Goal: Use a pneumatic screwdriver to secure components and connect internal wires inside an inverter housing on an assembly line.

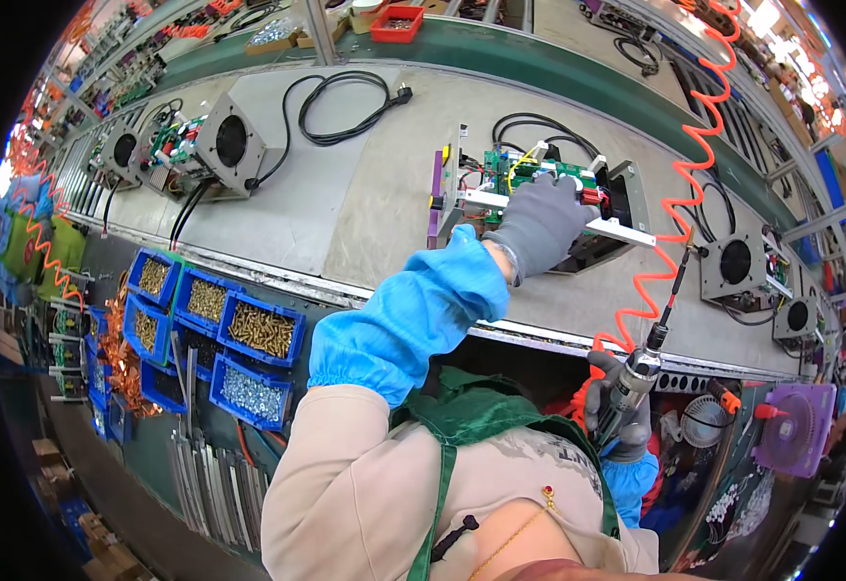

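My left hand [544,228], in a grey glove and blue sleeve cover, reaches over an open electronic unit [494,163] with a green circuit board and a fan. Its fingers bend down onto the board area beside a pale metal rail [626,233]; their tips are hidden, so what they pinch cannot be made out. At the lower right, my right hand [626,431], also gloved, is closed around a powered screwdriver [636,376]. The tool's long dark bit points up and stays apart from the unit. A coiled orange air hose [642,290] runs up beside it.
Blue bins [266,329] of brass and silver fasteners stand at the left, near metal strips [215,489]. Other fan units [229,145] sit on the metal bench [375,213], left and right. A black power cable [312,118] lies behind. A purple fan [799,431] is at right.
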Demonstrator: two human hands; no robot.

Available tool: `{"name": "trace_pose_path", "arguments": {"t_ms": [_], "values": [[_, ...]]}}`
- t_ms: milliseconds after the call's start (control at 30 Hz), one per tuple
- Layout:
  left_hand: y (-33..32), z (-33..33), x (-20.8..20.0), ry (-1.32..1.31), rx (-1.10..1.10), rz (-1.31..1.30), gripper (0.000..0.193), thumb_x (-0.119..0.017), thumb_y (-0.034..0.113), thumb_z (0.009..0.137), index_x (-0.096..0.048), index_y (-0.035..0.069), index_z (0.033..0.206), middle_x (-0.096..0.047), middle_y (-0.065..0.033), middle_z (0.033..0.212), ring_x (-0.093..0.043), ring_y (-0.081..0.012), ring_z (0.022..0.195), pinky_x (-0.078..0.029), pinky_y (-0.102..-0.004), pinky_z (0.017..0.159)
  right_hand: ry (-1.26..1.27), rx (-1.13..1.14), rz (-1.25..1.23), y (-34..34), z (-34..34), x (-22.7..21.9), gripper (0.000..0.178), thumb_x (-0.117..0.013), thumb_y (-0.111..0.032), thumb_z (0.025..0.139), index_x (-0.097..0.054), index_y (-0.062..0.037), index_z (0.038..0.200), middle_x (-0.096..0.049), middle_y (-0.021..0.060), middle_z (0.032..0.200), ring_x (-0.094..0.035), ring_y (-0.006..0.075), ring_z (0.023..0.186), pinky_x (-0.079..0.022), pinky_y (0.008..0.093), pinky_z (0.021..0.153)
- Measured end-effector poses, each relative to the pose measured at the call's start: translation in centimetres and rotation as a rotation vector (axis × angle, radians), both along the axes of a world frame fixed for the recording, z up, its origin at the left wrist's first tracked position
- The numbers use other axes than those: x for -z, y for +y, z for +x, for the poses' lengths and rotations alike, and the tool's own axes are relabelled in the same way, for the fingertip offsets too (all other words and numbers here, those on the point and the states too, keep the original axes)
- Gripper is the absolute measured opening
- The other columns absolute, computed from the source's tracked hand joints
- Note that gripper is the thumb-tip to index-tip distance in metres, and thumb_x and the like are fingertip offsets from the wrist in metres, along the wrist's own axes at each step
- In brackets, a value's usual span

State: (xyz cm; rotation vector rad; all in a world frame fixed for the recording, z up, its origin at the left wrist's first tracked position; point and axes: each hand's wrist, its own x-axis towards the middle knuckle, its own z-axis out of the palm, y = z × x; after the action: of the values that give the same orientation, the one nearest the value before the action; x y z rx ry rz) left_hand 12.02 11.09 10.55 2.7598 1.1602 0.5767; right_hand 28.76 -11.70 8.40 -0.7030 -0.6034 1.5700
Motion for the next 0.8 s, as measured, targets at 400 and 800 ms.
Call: {"name": "trace_pose_path", "arguments": {"t_ms": [400, 800], "values": [[1.0, -0.1, 0.0, 0.109, -0.083, -0.145, 0.032, -0.058, 0.023, 0.085, -0.062, 0.024, 0.116, -0.055, -0.0086, 0.105, -0.055, -0.0286, 0.095, -0.048, -0.0389, 0.076, -0.071, 0.073, 0.043, -1.7, 1.0, 1.6, 0.078, -0.086, -0.034, 0.056, -0.048, 0.0058, 0.111, -0.045, 0.0256, 0.125, -0.059, 0.019, 0.064, -0.052, 0.0246, 0.047], [2.3, -0.2, 0.4, 0.151, 0.048, -0.084, 0.033, -0.054, 0.023, 0.087, -0.058, 0.019, 0.12, -0.064, -0.0054, 0.1, -0.059, -0.0285, 0.091, -0.048, -0.0412, 0.075, -0.433, -0.142, -0.326, -4.1, 5.4, -1.6, 0.071, -0.079, -0.022, 0.048, -0.051, 0.0016, 0.109, -0.063, 0.0139, 0.076, -0.063, 0.0193, 0.062, -0.051, 0.0283, 0.052]]}}
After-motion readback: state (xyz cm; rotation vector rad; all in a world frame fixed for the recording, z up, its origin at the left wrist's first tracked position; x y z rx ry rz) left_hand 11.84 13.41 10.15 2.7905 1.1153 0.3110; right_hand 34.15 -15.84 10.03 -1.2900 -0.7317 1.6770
